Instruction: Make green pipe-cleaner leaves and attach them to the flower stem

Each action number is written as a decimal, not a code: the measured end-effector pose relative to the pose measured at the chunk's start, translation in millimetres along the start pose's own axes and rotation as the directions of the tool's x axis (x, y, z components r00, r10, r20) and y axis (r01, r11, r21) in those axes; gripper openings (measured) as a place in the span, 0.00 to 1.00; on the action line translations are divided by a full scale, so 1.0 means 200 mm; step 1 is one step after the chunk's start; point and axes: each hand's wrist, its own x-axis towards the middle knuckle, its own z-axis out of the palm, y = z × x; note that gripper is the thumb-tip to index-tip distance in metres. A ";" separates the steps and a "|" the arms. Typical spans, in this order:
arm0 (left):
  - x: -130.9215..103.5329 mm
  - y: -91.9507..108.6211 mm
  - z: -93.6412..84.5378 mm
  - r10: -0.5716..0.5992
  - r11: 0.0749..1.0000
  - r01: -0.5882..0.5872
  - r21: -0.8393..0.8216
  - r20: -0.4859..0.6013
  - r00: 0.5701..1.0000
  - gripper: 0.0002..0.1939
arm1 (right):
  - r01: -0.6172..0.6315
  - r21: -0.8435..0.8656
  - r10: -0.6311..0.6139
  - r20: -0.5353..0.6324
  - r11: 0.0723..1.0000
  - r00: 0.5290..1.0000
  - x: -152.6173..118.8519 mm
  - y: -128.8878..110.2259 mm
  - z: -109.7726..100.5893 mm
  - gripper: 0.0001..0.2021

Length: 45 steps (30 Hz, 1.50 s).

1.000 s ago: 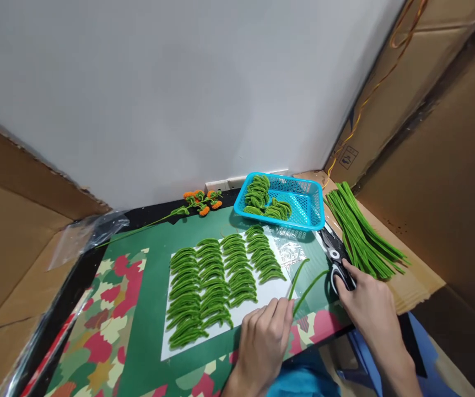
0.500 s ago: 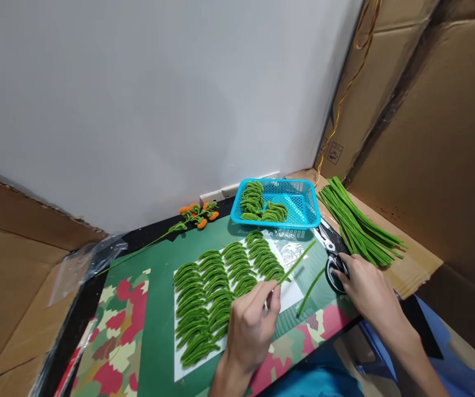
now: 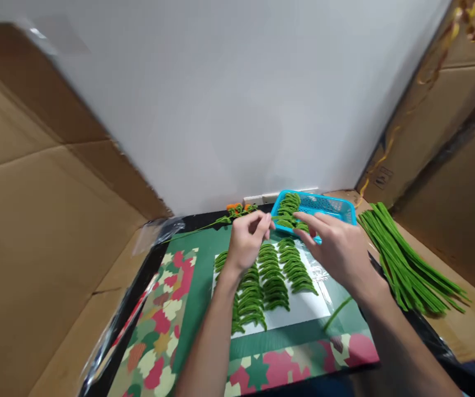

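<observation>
My left hand (image 3: pixel 249 237) is raised above the mat, thumb and fingertips pinched on a green pipe cleaner (image 3: pixel 276 218), whose short end points right. My right hand (image 3: pixel 332 242) hovers to its right, thumb and fingers apart, in front of the blue plastic basket (image 3: pixel 347 212). Bent green pipe-cleaner pieces (image 3: pixel 289 205) lie in that basket. Below the hands, rows of similar curved pieces (image 3: pixel 274 286) cover a white sheet (image 3: pixel 299 311), partly hidden by my left arm. One loose green strip (image 3: pixel 336 314) rests on the mat near my right forearm. The scissors are hidden from view.
A bundle of long green pipe cleaners (image 3: pixel 406 259) lies on cardboard at the right. Orange flowers on a green stem (image 3: pixel 237 209) lie at the back. The green mat (image 3: pixel 198 275) has camouflage-patterned borders. Cardboard walls (image 3: pixel 55 220) stand on both sides.
My right hand has left the scissors and come up and over beside my left. My left hand has risen with the pipe cleaner. The camera view has turned left.
</observation>
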 end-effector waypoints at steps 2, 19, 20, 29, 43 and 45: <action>0.08 0.03 -0.04 0.060 0.997 -0.060 -0.050 0.001 0.998 0.21 | 0.012 -0.016 -0.012 0.016 1.000 1.000 0.15 -0.03 0.00 0.09; 0.07 0.24 -0.33 -0.005 1.000 0.003 0.019 0.095 0.995 0.21 | -0.207 0.885 0.209 0.128 0.417 0.969 0.36 -0.13 0.01 0.11; 0.07 0.24 -0.31 0.011 1.000 -0.012 0.013 0.069 0.998 0.22 | -0.203 0.918 0.237 0.125 0.341 0.963 0.37 -0.14 0.02 0.11; 0.07 0.25 -0.10 0.339 0.931 -0.303 0.203 -0.176 0.924 0.22 | -0.059 0.997 0.588 0.025 0.039 0.809 0.41 -0.20 0.17 0.11; 0.12 0.10 -0.02 0.410 0.911 -0.365 0.190 -0.328 0.851 0.10 | -0.082 0.977 0.553 -0.041 0.195 0.832 0.42 -0.18 0.15 0.10; 0.12 0.11 -0.04 0.245 0.969 -0.237 0.065 -0.340 0.908 0.10 | -0.084 0.971 0.476 -0.035 0.226 0.879 0.43 -0.16 0.14 0.12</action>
